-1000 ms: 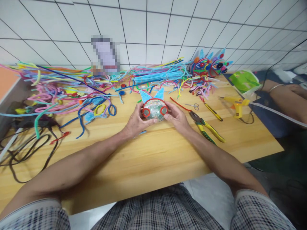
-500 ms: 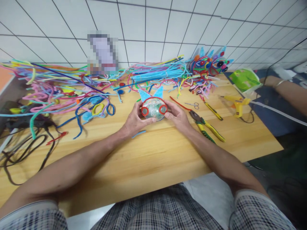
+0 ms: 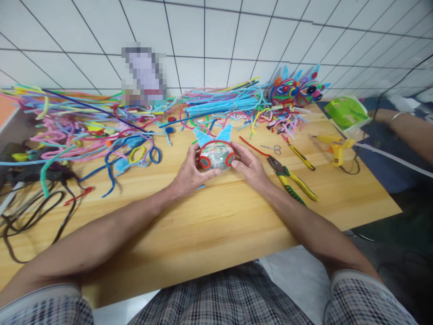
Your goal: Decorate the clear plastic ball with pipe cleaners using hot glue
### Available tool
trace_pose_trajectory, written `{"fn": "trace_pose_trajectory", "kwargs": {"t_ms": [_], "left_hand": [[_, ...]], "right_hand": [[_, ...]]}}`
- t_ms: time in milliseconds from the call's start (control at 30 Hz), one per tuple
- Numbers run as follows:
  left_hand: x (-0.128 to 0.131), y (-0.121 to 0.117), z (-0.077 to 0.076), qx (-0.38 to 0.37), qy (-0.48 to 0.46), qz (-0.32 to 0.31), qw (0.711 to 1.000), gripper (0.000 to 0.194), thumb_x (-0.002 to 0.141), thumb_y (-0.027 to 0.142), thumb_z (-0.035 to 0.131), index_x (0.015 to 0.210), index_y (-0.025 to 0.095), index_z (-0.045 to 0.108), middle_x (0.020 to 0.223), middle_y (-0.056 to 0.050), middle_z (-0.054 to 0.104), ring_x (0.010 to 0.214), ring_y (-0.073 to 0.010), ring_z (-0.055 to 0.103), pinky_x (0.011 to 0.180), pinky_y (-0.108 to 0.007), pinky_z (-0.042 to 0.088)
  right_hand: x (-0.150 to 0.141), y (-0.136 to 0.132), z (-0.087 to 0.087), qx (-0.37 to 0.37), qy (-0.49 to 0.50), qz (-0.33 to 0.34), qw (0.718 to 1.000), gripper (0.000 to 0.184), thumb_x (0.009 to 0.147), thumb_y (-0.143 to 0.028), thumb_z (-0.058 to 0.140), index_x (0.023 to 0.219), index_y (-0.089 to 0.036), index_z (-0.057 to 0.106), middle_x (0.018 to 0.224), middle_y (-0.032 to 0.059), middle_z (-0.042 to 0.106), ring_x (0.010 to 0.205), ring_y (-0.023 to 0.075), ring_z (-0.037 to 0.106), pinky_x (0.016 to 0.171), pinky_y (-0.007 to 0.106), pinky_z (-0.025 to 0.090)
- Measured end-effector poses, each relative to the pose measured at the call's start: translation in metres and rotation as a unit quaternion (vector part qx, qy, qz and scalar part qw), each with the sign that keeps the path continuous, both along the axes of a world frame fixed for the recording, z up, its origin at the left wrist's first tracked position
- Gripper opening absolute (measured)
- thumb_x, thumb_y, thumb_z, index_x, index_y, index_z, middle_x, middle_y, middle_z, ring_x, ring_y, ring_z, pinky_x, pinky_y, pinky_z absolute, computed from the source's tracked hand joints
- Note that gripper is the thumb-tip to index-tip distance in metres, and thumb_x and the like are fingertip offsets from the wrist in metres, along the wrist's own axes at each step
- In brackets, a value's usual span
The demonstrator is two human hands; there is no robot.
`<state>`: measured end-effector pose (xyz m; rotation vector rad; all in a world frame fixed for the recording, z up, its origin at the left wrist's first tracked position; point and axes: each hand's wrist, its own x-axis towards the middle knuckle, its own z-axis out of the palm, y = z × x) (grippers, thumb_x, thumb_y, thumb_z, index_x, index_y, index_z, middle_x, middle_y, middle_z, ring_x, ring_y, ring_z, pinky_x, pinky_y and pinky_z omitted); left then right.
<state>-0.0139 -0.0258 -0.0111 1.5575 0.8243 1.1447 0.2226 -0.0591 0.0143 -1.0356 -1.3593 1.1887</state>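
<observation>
Between my two hands is a clear plastic ball (image 3: 216, 155) with a red pipe cleaner round its rim. Two red pipe-cleaner rings sit low on its sides, and two light-blue pointed ears (image 3: 223, 134) stand on top. My left hand (image 3: 192, 171) grips the ball's left side, thumb along its lower front. On the other side my right hand (image 3: 248, 163) holds it with bent fingers and the thumb near the right ring. The fingertips behind the ball are hidden. A short blue pipe-cleaner piece (image 3: 201, 186) lies by my left hand.
Pliers (image 3: 294, 183), small scissors (image 3: 272, 148), a yellow cutter (image 3: 301, 156) and a yellow glue gun (image 3: 336, 146) lie at right. Pipe cleaners (image 3: 223, 104) line the back beside decorated balls (image 3: 297, 90). Black cables (image 3: 37, 216) are at left. Another person's arm (image 3: 406, 128) shows far right.
The ball has tipped in my hands, so its ears stand more upright and the red rings look narrower and lower. My hands keep their hold and have barely moved.
</observation>
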Motion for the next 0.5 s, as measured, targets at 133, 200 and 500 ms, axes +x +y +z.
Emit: {"fn": "trace_pose_trajectory", "kwargs": {"t_ms": [133, 200, 500], "left_hand": [[0.002, 0.000, -0.002, -0.001, -0.004, 0.002, 1.000, 0.102, 0.069, 0.055, 0.104, 0.150, 0.028, 0.049, 0.149, -0.014, 0.063, 0.132, -0.0329, 0.070, 0.113, -0.051, 0.062], [0.001, 0.000, -0.002, -0.002, 0.001, 0.004, 1.000, 0.100, 0.070, 0.055, 0.104, 0.149, 0.028, 0.049, 0.148, -0.014, 0.064, 0.129, -0.0324, 0.071, 0.112, -0.051, 0.062], [0.001, -0.002, 0.002, 0.013, 0.035, 0.006, 0.999, 0.100, 0.074, 0.062, 0.098, 0.151, 0.025, 0.048, 0.148, -0.016, 0.063, 0.130, -0.0323, 0.070, 0.114, -0.051, 0.060]], "right_hand": [[-0.001, 0.001, -0.001, 0.014, 0.038, -0.061, 0.997, 0.060, 0.081, -0.059, 0.093, 0.129, -0.030, 0.071, 0.151, 0.0074, 0.073, 0.144, 0.0296, 0.066, 0.123, 0.048, 0.053], [0.000, 0.004, -0.001, 0.016, 0.078, -0.116, 0.990, 0.043, 0.079, -0.054, 0.094, 0.106, -0.029, 0.072, 0.127, 0.0036, 0.080, 0.123, 0.0248, 0.073, 0.111, 0.042, 0.059], [0.008, 0.012, 0.012, -0.109, 0.225, -0.083, 0.965, 0.036, 0.077, -0.047, 0.087, 0.079, -0.025, 0.058, 0.079, -0.0035, 0.063, 0.074, 0.0146, 0.065, 0.072, 0.028, 0.057]]}}
